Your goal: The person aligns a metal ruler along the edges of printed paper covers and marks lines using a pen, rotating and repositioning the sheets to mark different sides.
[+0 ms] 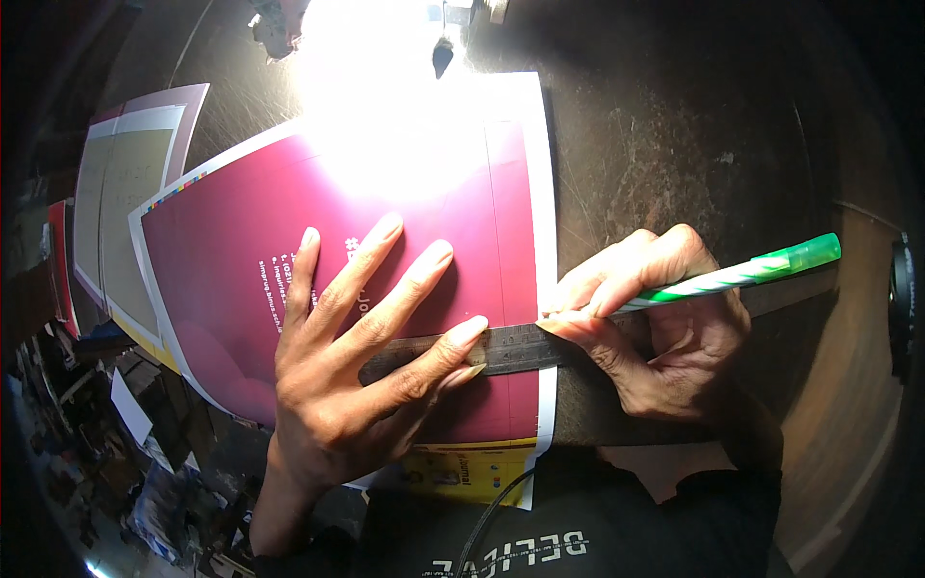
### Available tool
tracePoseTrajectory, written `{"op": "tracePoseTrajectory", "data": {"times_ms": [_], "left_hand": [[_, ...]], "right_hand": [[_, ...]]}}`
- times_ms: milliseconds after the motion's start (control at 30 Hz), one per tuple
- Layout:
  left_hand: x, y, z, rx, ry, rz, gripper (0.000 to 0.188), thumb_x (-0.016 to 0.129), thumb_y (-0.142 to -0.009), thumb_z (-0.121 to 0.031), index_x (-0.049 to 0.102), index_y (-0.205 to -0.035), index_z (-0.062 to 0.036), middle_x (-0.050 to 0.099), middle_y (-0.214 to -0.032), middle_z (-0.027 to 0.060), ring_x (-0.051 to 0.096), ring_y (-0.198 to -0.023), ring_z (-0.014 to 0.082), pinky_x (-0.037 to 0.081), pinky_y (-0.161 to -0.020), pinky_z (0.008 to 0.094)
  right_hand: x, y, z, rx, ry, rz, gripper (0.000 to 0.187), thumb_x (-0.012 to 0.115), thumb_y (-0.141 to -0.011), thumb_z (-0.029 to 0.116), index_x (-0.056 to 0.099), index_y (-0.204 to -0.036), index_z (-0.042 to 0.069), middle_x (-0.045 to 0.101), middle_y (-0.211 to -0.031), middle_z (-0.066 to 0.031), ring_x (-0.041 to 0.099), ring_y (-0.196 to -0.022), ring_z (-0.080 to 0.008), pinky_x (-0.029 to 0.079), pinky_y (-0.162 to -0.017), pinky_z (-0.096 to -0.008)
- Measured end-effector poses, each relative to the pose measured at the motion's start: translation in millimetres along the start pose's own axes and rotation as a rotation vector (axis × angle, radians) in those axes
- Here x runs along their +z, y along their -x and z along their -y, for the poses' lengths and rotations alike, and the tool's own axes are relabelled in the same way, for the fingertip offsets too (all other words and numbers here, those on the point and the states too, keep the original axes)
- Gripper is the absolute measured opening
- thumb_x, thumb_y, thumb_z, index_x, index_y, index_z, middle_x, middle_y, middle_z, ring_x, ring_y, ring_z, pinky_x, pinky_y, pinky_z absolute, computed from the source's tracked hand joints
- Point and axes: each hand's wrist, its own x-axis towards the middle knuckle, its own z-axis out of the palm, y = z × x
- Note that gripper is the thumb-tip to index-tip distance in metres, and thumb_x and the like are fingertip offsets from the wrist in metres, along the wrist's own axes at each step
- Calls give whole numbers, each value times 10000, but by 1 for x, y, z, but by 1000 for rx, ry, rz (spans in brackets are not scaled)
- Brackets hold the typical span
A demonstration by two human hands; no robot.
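A large magenta printed sheet with white margins lies on the dark table, thin straight lines showing along its right and lower parts. Across it, over its right edge, runs a metal ruler. My left hand is spread on the sheet, thumb and index finger pressing on the ruler; nothing is gripped. My right hand pinches a green-and-white striped pen near its lower end, at the sheet's right edge beside the ruler. Fingers hide the pen's tip. The ruler passes behind this hand.
Strong lamp glare washes out the sheet's far part. A grey panel with a white border lies at the left. Under the near edge shows a yellow printed area, crossed by a dark cable. Scattered papers lie lower left.
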Motion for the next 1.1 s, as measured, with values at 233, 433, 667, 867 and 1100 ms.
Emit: {"op": "tracePoseTrajectory", "data": {"times_ms": [233, 433, 667, 867, 1100], "left_hand": [[1, -1, -3, -25, -31, 2, 317, 800, -775, -356, 775, -1081, -280, 663, -1301, 146, 508, -1345, 392, 219, -1189, 606], [2, -4, -3, -18, -19, -1, 306, 803, -777, -342, 778, -1073, -269, 664, -1298, 147, 506, -1345, 395, 220, -1188, 608], [0, -2, -1, -19, -24, 0, 299, 803, -783, -336, 779, -1071, -260, 663, -1301, 151, 511, -1339, 404, 226, -1180, 614], [1, 0, 1, 12, 4, -6, 345, 788, -804, -275, 753, -1147, -267, 629, -1366, 119, 512, -1347, 381, 186, -1194, 602], [0, -3, -3, -5, -38, 8, 324, 804, -776, -315, 772, -1095, -267, 644, -1329, 160, 508, -1341, 414, 235, -1169, 630]], "right_hand": [[-1, 2, -1, -18, 7, 8, 291, 737, -805, -145, 535, -974, -22, 654, -900, -155, 690, -857, -186, 575, -778, -291], [-6, 1, -1, 4, -4, 39, 289, 732, -809, -146, 535, -986, -30, 659, -897, -160, 693, -850, -183, 574, -774, -285], [-2, -2, -2, -27, 24, 35, 293, 736, -801, -149, 538, -980, -27, 660, -886, -158, 692, -837, -182, 574, -760, -285], [1, 2, -4, -85, 16, 1, 284, 732, -804, -147, 545, -977, -21, 651, -870, -151, 686, -807, -189, 574, -742, -290], [2, 2, -3, -78, 38, -23, 290, 730, -803, -150, 540, -979, -20, 643, -867, -149, 683, -811, -191, 572, -738, -297]]}}
